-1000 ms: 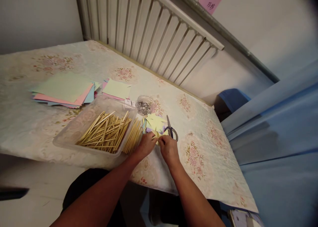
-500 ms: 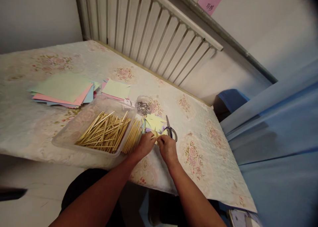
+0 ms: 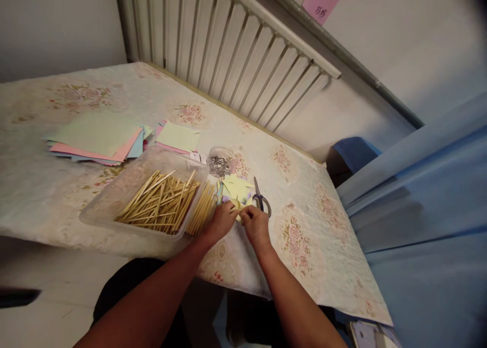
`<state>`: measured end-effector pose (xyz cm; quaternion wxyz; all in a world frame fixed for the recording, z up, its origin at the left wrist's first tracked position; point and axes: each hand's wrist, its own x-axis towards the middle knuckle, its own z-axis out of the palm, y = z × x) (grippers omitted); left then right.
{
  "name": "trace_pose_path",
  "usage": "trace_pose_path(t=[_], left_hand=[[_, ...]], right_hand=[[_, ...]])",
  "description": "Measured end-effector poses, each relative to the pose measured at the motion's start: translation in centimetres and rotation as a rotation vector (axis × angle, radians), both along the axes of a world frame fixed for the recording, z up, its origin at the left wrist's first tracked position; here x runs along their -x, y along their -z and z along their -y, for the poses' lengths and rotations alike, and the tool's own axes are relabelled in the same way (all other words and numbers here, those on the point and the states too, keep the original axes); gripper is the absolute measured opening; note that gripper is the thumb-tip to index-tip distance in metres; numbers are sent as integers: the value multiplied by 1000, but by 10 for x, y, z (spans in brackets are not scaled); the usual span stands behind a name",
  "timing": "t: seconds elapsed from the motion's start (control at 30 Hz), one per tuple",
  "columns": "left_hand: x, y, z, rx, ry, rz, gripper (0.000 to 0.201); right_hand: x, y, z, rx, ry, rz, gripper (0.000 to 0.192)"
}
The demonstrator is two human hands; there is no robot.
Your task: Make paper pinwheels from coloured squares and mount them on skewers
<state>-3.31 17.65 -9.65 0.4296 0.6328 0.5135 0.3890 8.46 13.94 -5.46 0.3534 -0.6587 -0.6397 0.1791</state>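
My left hand (image 3: 222, 218) and my right hand (image 3: 255, 225) meet close together over the table's front half, fingers pinched on a small yellow piece of paper (image 3: 238, 206). The paper looks bent, and my fingertips cover part of it. Just beyond lie cut yellow paper pieces (image 3: 235, 186) with some purple ones beneath. To the right, beside my right hand, rest dark-handled scissors (image 3: 259, 198), blades pointing away. A row of thin wooden sticks (image 3: 201, 208) lies by my left wrist, against a clear plastic box (image 3: 95, 213) that holds many more sticks (image 3: 160, 203).
Behind the paper pieces stands a clear round container of small metal pins (image 3: 218, 165). A stack of coloured paper sheets (image 3: 95, 135) and a smaller stack of squares (image 3: 177, 136) lie further left. A flowered cloth (image 3: 323, 246) covers the table; a radiator (image 3: 228, 54) runs behind it.
My hands stay at nearly the same place, with small finger movements. The yellow paper between them has shifted slightly. Everything else lies as before.
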Motion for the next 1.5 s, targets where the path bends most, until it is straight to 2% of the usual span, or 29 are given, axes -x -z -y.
trace_pose_path(t=[0.07, 0.13, 0.37, 0.5, 0.6, 0.67, 0.73, 0.8, 1.07, 1.5], left_hand=[[0, -1, 0, 2, -3, -7, 20], [0, -2, 1, 8, -3, -9, 20], [0, -3, 1, 42, 3, -59, 20], [2, -4, 0, 62, -5, -5, 20], [3, -3, -1, 102, 21, 100, 17], [2, -3, -1, 127, 54, 171, 13], [2, -2, -1, 150, 83, 209, 11], [1, -1, -1, 166, 97, 213, 11], [-1, 3, -1, 167, 82, 261, 12], [-1, 2, 1, 207, 87, 367, 10]], right_hand=[[1, 4, -3, 99, 91, -179, 14], [1, 8, -5, 142, 118, -269, 13], [-4, 10, -5, 43, 57, -98, 15], [-6, 16, -6, 43, 180, -180, 13], [-10, 20, -8, 41, 296, -319, 42], [-14, 22, -8, 112, 232, -475, 52], [-17, 25, -6, 192, 121, -598, 44], [-20, 28, -4, 225, 70, -653, 35], [-22, 39, -1, 209, 45, -690, 39], [-16, 26, 0, 239, -11, -891, 30]])
